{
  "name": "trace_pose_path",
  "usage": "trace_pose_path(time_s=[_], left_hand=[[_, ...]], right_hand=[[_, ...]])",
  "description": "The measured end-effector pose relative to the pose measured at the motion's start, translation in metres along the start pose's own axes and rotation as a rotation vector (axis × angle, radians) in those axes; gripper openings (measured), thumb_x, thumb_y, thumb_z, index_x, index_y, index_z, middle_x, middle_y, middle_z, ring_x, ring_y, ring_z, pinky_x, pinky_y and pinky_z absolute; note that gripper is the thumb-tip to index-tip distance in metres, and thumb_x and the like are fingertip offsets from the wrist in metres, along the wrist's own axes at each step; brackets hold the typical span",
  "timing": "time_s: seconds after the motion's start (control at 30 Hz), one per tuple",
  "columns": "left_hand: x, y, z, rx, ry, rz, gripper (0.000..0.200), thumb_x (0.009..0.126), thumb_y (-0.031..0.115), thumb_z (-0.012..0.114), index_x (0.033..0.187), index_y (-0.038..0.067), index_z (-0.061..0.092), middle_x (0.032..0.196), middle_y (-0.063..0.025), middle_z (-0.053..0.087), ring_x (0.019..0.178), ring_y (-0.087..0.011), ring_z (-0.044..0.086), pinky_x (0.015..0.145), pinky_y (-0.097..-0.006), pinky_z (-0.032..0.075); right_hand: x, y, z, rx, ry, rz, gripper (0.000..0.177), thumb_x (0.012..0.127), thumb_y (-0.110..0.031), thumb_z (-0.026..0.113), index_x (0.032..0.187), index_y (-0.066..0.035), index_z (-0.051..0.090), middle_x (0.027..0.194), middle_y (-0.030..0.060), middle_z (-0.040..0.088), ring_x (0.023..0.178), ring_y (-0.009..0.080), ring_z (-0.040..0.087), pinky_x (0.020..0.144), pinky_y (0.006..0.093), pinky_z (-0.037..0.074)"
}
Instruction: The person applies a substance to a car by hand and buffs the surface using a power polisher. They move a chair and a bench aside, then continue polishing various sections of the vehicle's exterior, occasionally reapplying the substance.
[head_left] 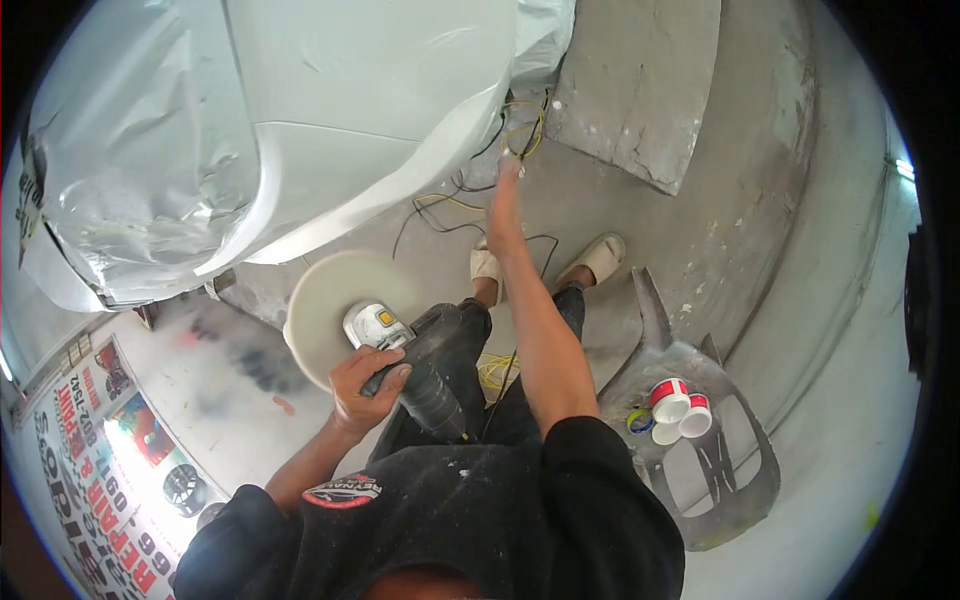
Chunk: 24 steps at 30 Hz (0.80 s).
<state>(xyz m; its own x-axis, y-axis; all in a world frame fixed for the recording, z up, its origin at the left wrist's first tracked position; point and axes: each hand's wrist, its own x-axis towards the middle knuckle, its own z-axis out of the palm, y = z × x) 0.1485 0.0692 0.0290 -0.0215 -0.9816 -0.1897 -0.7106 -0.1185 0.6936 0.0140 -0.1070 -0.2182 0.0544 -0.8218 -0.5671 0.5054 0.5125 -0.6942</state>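
Note:
My left hand (pixel 372 388) is wrapped around the dark side handle of a power polisher (pixel 432 385). Its pale head (pixel 374 326) carries a yellow patch and overlaps a round white bucket (pixel 312 290). The tool's dark body lies along my left thigh. Stretched far forward, my right hand (pixel 508 172) is closed at looped black and yellow power cords (pixel 530 130), beside the lower edge of a car body in plastic sheeting (pixel 380 70). The hand is small in view, and its fingers are partly hidden.
Cords (pixel 440 205) trail over the floor near my slippers (pixel 597 260). To the right, a chair (pixel 745 500) holds several red-and-white cups (pixel 669 398) and a roll of tape (pixel 640 421). A grey panel (pixel 640 80) lies ahead; a printed banner (pixel 110 450) is at left.

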Motion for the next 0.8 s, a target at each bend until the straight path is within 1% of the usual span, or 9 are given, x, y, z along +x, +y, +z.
trace_pose_path(time_s=[0.07, 0.13, 0.23, 0.27, 0.37, 0.5, 0.57, 0.67, 0.8], left_hand=[[-0.002, 0.000, 0.000, 0.013, -0.011, -0.015, 0.023, 0.079, -0.001, 0.081, 0.101, -0.002, 0.074, 0.082, -0.0154, 0.071, 0.071, -0.0246, 0.070, 0.065, -0.0316, 0.054], [0.000, 0.000, 0.000, 0.016, -0.023, -0.022, 0.022, 0.080, -0.002, 0.079, 0.101, -0.002, 0.074, 0.081, -0.0155, 0.071, 0.070, -0.0235, 0.068, 0.065, -0.0314, 0.052], [0.009, -0.002, 0.002, -0.005, -0.035, -0.015, 0.020, 0.081, -0.001, 0.079, 0.101, -0.001, 0.075, 0.081, -0.0150, 0.071, 0.071, -0.0230, 0.068, 0.065, -0.0316, 0.052], [0.010, -0.002, 0.002, 0.000, -0.040, -0.016, 0.020, 0.081, 0.000, 0.079, 0.100, -0.001, 0.075, 0.082, -0.0148, 0.071, 0.071, -0.0232, 0.069, 0.064, -0.0318, 0.052], [0.009, 0.001, -0.001, 0.014, -0.034, 0.002, 0.021, 0.081, 0.002, 0.080, 0.101, 0.000, 0.075, 0.082, -0.0144, 0.072, 0.071, -0.0239, 0.069, 0.064, -0.0326, 0.053], [0.008, 0.003, -0.003, -0.049, -0.013, 0.036, 0.023, 0.080, 0.004, 0.082, 0.102, 0.001, 0.076, 0.082, -0.0144, 0.071, 0.070, -0.0248, 0.069, 0.063, -0.0331, 0.053], [0.008, 0.003, -0.005, -0.036, 0.011, 0.048, 0.024, 0.080, 0.007, 0.084, 0.102, 0.002, 0.076, 0.080, -0.0131, 0.070, 0.067, -0.0253, 0.069, 0.059, -0.0340, 0.053], [0.004, 0.003, -0.009, -0.042, 0.023, 0.044, 0.024, 0.081, 0.005, 0.083, 0.103, 0.001, 0.076, 0.081, -0.0139, 0.070, 0.067, -0.0260, 0.069, 0.059, -0.0347, 0.052], [0.000, 0.001, -0.012, -0.066, 0.065, -0.007, 0.023, 0.081, 0.005, 0.083, 0.103, 0.001, 0.076, 0.081, -0.0142, 0.070, 0.069, -0.0270, 0.069, 0.061, -0.0357, 0.053]], right_hand=[[0.012, 0.010, 0.019, -0.127, 0.025, -0.128, 0.074, 0.112, -0.050, 0.023, 0.161, 0.005, 0.020, 0.170, 0.0189, 0.019, 0.157, 0.0283, 0.017, 0.128, 0.0375, 0.010], [0.024, 0.039, 0.034, -0.500, -0.004, -0.240, 0.071, 0.112, -0.047, 0.023, 0.161, 0.004, 0.022, 0.170, 0.0202, 0.019, 0.157, 0.0289, 0.018, 0.128, 0.0377, 0.009], [0.005, 0.037, -0.024, -0.481, -0.270, 0.109, 0.080, 0.109, -0.061, 0.022, 0.163, -0.002, 0.019, 0.170, 0.0127, 0.022, 0.157, 0.0260, 0.016, 0.128, 0.0356, 0.009], [0.004, 0.031, -0.032, -0.433, -0.235, 0.103, 0.078, 0.109, -0.058, 0.023, 0.163, -0.001, 0.020, 0.169, 0.0141, 0.023, 0.157, 0.0270, 0.018, 0.127, 0.0366, 0.010], [0.033, -0.005, -0.029, -0.342, -0.006, -0.159, 0.073, 0.110, -0.051, 0.026, 0.160, 0.001, 0.024, 0.167, 0.0180, 0.026, 0.155, 0.0302, 0.021, 0.127, 0.0394, 0.012], [0.081, -0.013, -0.012, -0.558, -0.032, -0.362, 0.066, 0.111, -0.041, 0.029, 0.158, 0.005, 0.028, 0.164, 0.0233, 0.030, 0.153, 0.0343, 0.025, 0.126, 0.0432, 0.016], [0.058, 0.007, -0.024, -0.723, -0.182, -0.421, 0.062, 0.111, -0.036, 0.031, 0.156, 0.007, 0.030, 0.162, 0.0259, 0.032, 0.152, 0.0364, 0.027, 0.126, 0.0451, 0.017], [-0.036, -0.020, -0.027, -0.621, -0.304, -0.374, 0.059, 0.110, -0.032, 0.038, 0.155, 0.006, 0.036, 0.163, 0.0248, 0.031, 0.151, 0.0426, 0.027, 0.125, 0.0516, 0.018], [-0.067, -0.032, 0.020, -1.183, -0.164, -0.809, 0.068, 0.104, -0.044, 0.051, 0.153, 0.002, 0.041, 0.165, 0.0211, 0.030, 0.149, 0.0503, 0.026, 0.123, 0.0594, 0.019]])
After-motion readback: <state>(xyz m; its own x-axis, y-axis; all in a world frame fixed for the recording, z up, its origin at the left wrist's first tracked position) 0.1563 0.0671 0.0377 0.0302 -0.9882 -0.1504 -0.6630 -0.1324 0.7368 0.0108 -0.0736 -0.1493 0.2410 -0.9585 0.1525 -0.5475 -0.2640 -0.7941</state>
